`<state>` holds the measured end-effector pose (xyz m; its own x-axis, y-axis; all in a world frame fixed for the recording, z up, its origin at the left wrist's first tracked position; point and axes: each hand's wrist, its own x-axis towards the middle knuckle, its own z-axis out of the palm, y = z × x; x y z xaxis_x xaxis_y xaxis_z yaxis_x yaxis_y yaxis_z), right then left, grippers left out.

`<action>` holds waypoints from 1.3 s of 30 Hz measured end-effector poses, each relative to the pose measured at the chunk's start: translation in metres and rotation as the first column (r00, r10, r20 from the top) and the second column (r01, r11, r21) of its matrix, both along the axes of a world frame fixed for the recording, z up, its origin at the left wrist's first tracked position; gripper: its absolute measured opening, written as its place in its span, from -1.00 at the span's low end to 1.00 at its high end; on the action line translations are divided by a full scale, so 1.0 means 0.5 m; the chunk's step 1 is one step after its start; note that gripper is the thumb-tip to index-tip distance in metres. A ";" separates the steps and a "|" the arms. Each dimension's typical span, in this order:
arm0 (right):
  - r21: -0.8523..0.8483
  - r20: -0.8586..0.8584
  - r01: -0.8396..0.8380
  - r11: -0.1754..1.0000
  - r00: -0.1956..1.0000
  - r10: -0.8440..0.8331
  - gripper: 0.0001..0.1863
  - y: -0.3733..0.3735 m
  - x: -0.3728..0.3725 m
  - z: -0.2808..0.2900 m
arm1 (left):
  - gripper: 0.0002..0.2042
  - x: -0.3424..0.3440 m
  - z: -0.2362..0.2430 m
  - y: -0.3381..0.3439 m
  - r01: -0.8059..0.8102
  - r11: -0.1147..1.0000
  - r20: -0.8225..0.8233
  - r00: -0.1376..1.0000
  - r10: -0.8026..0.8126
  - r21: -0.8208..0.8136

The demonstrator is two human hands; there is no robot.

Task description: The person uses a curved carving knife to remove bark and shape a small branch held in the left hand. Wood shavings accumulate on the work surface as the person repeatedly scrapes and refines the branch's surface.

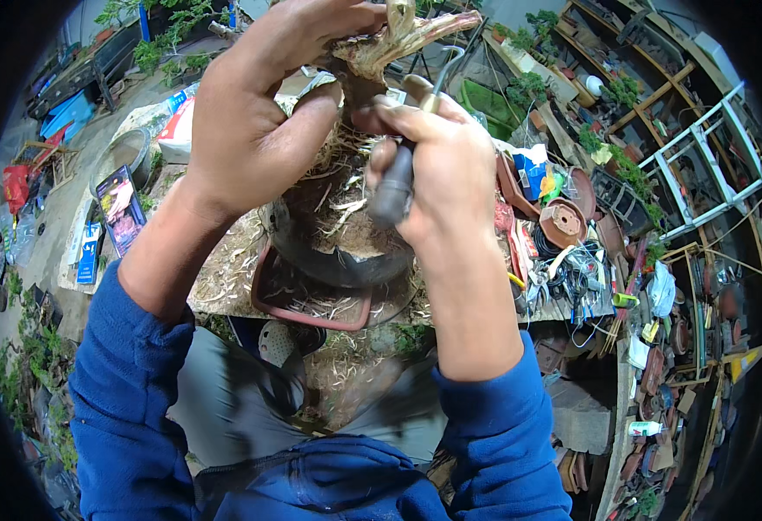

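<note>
My left hand (259, 113) is raised at the upper middle, its fingers curled round a pale, stripped piece of gnarled wood (390, 48); part of its grip is hidden. The fingers of my right hand (450, 156) wrap round the dark handle (392, 187) of a hooked carving tool, whose thin metal hook (447, 65) points up beside the wood. Beneath both hands, a dark curved piece (342, 267) lies across a shallow reddish-brown pot (312, 319). Pale wood shavings (346, 208) are strewn over and around it.
A lit phone (122, 210) leans by a grey basin (121, 161) at left, near a blue-and-white box (89, 253). Tangled cables (572, 278) and a hexagonal clay pot (563, 222) crowd the table's right side. Beyond stand a metal ladder (711, 165) and shelves with plants.
</note>
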<state>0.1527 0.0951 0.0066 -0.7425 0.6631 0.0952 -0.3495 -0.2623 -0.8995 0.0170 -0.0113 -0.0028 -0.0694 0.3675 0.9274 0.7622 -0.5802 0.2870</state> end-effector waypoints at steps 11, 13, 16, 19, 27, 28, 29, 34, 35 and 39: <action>0.561 -0.101 0.178 0.809 0.984 -0.147 -0.55 -0.079 0.066 -0.063 | -0.80 0.039 0.073 0.030 -0.389 0.920 -0.099 0.919 0.383 -0.051; 0.573 -0.066 0.162 0.803 0.986 -0.152 -0.58 -0.077 0.060 -0.061 | -0.87 0.041 0.075 0.036 -0.460 0.888 -0.092 0.884 0.457 -0.014; 0.592 -0.058 0.191 0.783 0.979 -0.195 -0.64 -0.079 0.055 -0.060 | -0.85 0.024 0.078 0.041 -0.450 0.892 -0.106 0.890 0.444 -0.037; 0.612 0.000 0.184 0.769 0.973 -0.233 -0.64 -0.089 0.055 -0.062 | -0.84 0.016 0.071 0.051 -0.422 0.906 -0.056 0.904 0.424 0.041; 0.542 0.050 0.151 0.827 0.976 -0.211 -0.62 -0.109 0.063 -0.065 | -0.86 -0.006 0.051 0.044 -0.609 0.787 -0.289 0.739 0.609 0.099; 0.527 0.057 0.139 0.838 0.979 -0.198 -0.62 -0.110 0.066 -0.066 | -0.77 -0.012 0.045 0.041 -0.596 0.795 -0.314 0.738 0.597 0.113; 0.518 0.057 0.129 0.845 0.981 -0.184 -0.61 -0.111 0.070 -0.068 | -0.67 -0.018 0.039 0.037 -0.581 0.804 -0.339 0.736 0.585 0.126; 0.454 0.143 0.045 0.890 0.982 -0.122 -0.60 -0.119 0.097 -0.077 | -0.41 -0.019 0.024 0.031 -0.498 0.837 -0.349 0.761 0.547 0.226; 0.416 0.184 0.011 0.909 0.978 -0.096 -0.60 -0.121 0.103 -0.077 | -0.39 -0.013 0.027 0.031 -0.466 0.851 -0.351 0.775 0.525 0.245; 0.300 0.237 -0.105 0.948 0.971 0.033 -0.58 -0.110 0.127 -0.071 | -0.50 0.011 0.037 0.027 -0.436 0.860 -0.254 0.829 0.498 0.265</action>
